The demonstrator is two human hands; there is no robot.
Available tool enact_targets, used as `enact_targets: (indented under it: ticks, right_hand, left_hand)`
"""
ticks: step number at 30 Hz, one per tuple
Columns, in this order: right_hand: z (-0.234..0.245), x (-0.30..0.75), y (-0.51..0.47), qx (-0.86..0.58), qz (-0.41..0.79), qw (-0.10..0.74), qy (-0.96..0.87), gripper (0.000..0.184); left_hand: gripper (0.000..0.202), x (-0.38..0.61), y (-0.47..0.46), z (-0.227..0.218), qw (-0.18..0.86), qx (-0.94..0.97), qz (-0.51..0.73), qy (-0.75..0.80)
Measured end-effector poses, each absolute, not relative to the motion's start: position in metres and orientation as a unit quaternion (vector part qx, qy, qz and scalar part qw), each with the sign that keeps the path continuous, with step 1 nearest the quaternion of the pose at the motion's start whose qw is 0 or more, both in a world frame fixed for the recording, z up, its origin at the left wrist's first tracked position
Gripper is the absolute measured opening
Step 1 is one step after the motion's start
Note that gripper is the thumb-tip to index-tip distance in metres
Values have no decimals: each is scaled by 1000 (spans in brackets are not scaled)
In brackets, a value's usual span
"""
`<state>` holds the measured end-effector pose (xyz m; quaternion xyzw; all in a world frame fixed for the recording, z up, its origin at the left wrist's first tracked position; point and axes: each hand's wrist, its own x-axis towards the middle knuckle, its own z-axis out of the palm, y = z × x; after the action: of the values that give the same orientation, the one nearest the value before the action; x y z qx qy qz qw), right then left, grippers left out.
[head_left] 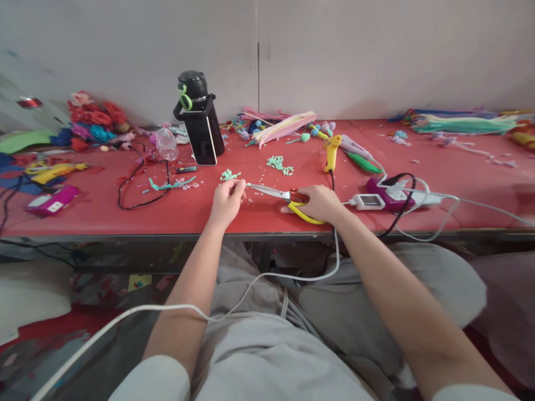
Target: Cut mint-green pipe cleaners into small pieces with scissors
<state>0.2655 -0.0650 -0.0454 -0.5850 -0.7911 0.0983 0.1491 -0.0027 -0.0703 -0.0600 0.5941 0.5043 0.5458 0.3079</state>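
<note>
My right hand [320, 201] grips a pair of scissors [278, 194] by their yellow and red handles, with the blades pointing left over the red table [259, 214]. My left hand [228, 199] is closed in a pinch right at the blade tips, holding something too small to make out. Small mint-green cut pieces [230, 175] lie just beyond the left hand, and another cluster of green pieces [279, 164] lies farther back.
A black bottle [197, 117] stands behind a phone. A yellow glue gun [331, 152], a white power adapter [368, 201] with cables, a purple box [387, 196], pipe-cleaner bundles [286, 126] and fuzzy flowers [94, 120] litter the table. A white cable crosses my lap.
</note>
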Motion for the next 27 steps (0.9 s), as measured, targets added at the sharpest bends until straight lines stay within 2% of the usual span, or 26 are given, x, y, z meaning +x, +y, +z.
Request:
enact_targets:
  ticks: [27]
  right_hand:
    - [-44, 268, -63, -579, 108, 156, -793, 75]
  left_hand:
    - [31, -4, -70, -62, 305, 597, 549, 499]
